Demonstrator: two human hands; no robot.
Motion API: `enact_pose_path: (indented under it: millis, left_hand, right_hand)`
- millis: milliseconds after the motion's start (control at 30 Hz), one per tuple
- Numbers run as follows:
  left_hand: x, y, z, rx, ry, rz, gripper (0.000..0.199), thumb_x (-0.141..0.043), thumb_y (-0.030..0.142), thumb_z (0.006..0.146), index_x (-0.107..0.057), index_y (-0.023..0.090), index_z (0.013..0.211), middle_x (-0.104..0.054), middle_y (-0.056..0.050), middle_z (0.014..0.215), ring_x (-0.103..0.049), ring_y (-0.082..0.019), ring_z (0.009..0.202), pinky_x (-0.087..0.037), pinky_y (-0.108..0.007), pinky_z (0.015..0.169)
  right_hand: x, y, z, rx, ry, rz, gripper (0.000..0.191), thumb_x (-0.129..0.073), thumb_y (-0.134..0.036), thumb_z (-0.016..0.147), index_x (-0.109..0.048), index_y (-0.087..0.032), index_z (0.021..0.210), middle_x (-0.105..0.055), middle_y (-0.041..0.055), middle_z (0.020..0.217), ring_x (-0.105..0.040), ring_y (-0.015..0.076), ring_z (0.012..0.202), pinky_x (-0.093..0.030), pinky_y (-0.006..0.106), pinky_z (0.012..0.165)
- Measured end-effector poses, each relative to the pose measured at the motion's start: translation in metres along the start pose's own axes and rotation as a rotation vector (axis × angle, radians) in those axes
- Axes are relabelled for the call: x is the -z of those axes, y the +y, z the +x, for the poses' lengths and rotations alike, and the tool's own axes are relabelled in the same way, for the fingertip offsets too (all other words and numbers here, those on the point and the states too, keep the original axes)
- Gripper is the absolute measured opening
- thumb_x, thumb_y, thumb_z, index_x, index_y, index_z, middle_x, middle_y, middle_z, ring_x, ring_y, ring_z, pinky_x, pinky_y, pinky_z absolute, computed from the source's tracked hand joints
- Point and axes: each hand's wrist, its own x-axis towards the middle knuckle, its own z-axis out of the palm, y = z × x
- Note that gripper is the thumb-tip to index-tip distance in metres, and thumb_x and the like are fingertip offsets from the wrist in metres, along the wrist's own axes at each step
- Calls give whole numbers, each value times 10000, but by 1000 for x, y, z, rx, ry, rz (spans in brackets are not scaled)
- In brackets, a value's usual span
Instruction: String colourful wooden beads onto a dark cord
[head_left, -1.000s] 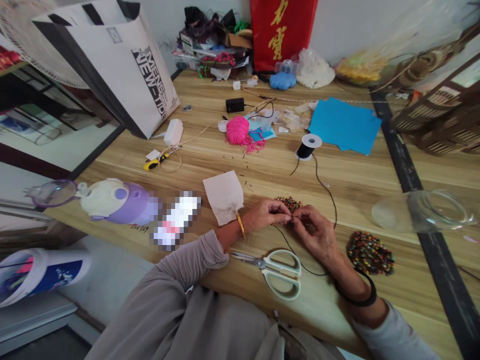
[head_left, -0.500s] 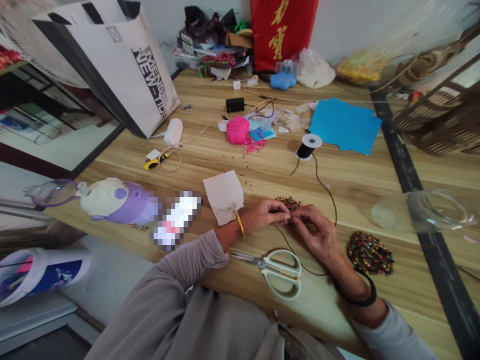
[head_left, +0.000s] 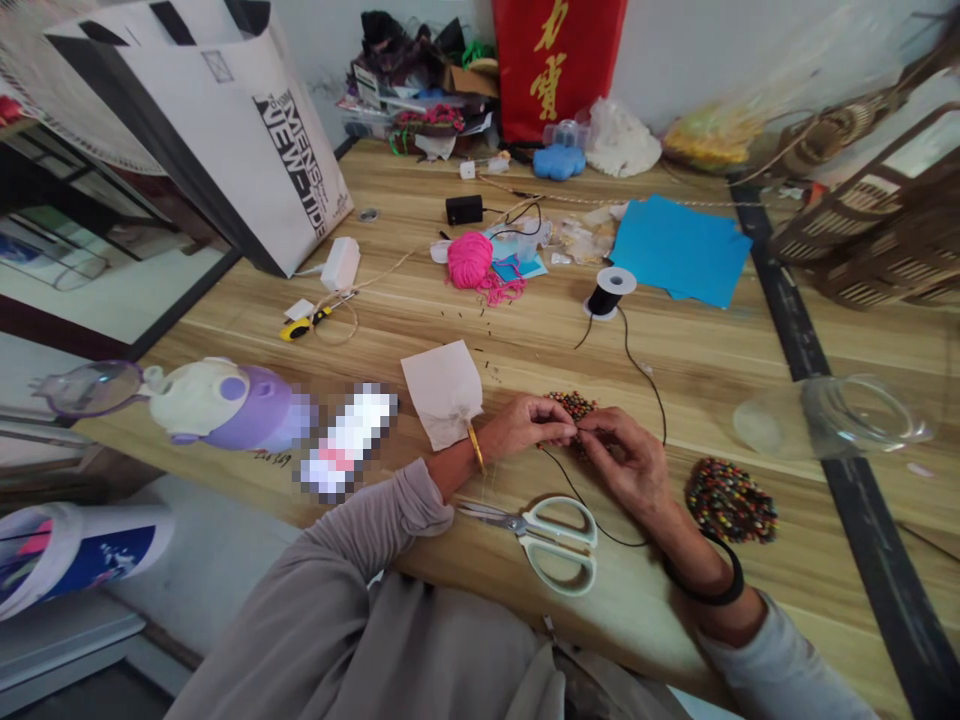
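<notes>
My left hand (head_left: 531,424) and my right hand (head_left: 626,455) meet at their fingertips, each closed in a pinch. Whatever sits between the fingers is too small to make out. Just behind the fingertips lies a heap of small multicoloured beads (head_left: 573,403), partly hidden by my hands. A thin black cord (head_left: 581,498) starts below my left fingers and curves down under my right wrist. White-handled scissors (head_left: 559,545) lie in front of my hands with slightly parted blades. Right of my right wrist rests a coiled bundle of strung beads (head_left: 731,500).
A black cord spool (head_left: 613,290) stands beyond my hands, near pink yarn (head_left: 469,260) and blue sheets (head_left: 681,248). White paper (head_left: 442,390), a phone (head_left: 351,440) and a purple-white bottle (head_left: 232,405) lie to the left. A clear plastic container (head_left: 840,425) is at right.
The whole view has shifted slightly, so things sit a little further left. My hands stay together at the bead heap, with only small finger movement.
</notes>
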Motion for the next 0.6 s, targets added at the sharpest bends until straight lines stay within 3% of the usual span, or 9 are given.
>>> enact_pose_path:
  millis: [233,600]
  left_hand:
    - [1,0,0,0,14,45,245,-692,335,729,-663,97,782,-637,-18,661,-556,-92,617,-403,-207,596]
    - [1,6,0,-13,62,6,267,-672,364,747,-623,111,817,-654,-13,636,-581,-102,612,-459,-221,648]
  right_hand:
    - [-2,0,-2,-91,62,99,73,-584,-248,851,-604,-209,910,-623,45,853,-605,150,730,-504,259,613]
    - [-2,2,2,-26,87,71,76,-561,-247,866,-624,-207,880,-632,44,819,-588,157,760,-483,283,658]
